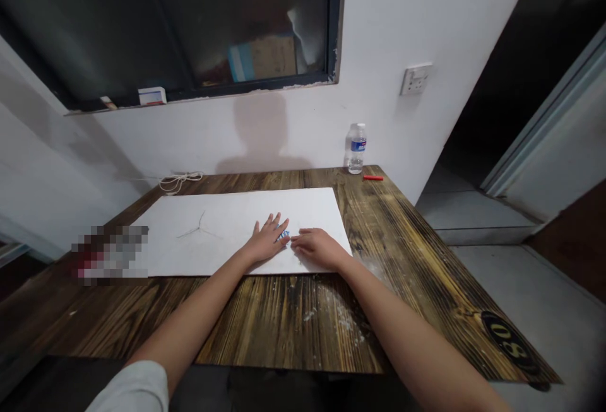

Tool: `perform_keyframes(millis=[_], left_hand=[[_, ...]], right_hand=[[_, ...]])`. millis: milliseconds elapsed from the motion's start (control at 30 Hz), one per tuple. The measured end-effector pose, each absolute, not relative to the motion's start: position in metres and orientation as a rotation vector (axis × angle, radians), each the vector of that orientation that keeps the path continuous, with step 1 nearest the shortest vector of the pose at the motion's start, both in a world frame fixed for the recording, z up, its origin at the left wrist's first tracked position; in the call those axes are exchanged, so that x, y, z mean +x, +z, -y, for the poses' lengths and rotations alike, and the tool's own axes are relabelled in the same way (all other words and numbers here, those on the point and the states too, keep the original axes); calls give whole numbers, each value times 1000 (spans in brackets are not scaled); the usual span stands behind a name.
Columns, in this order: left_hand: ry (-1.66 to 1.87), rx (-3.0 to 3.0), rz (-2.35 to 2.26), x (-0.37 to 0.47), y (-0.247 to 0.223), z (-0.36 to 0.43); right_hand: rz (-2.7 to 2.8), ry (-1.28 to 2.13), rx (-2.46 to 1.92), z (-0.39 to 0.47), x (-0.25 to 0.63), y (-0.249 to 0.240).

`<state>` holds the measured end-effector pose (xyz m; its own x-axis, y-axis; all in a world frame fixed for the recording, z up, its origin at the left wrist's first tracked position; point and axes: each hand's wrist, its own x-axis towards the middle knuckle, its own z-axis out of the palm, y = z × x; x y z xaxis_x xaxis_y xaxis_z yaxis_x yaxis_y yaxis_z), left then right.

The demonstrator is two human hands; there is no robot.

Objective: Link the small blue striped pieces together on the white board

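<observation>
Both bare hands at a white sheet on a wooden table, viewed from the head camera. The left hand (pixel 266 241) lies palm down on the white sheet (pixel 227 257), its fingers released and spread, pointing toward the wall. A small blue-and-white patterned piece (pixel 283 235) lies on the sheet in the space between the left index finger and thumb, partly covered by them; its full outline cannot be made out. The right hand (pixel 322 249) is also palm down, over the right part of the sheet, its fingers released, loosely extended and slightly bent. They point leftward, with their tips just beside the piece and near the left thumb; whether they touch it cannot be told. No object is seen grasped by either hand.

Surroundings: thin dark branching lines (pixel 199 228) show on the sheet, left of the left hand. The wooden table (pixel 284 330) bears, behind the sheet, a coiled pale cable (pixel 178 180) at left and an upright clear bottle (pixel 356 149) with a blue label at right. A red pen-like object (pixel 374 178) lies just beside the bottle. A dark oval plate (pixel 509 340) with yellowish numerals marks the near right corner. The area at the sheet's left end is pixelated.
</observation>
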<state>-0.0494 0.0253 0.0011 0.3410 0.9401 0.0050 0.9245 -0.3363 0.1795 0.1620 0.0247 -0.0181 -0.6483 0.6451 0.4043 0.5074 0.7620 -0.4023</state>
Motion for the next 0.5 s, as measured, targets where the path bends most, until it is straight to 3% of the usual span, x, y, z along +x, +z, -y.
perform_keyframes(millis=[133, 300, 500], left_hand=[[426, 2575, -1669, -36, 6, -15], [142, 2723, -1441, -58, 7, 17], [-62, 2571, -1751, -97, 2, 27]], right_hand=[[2324, 322, -936, -29, 165, -17], [2546, 286, -791, -20, 163, -19], [2613, 271, -761, -13, 159, -17]])
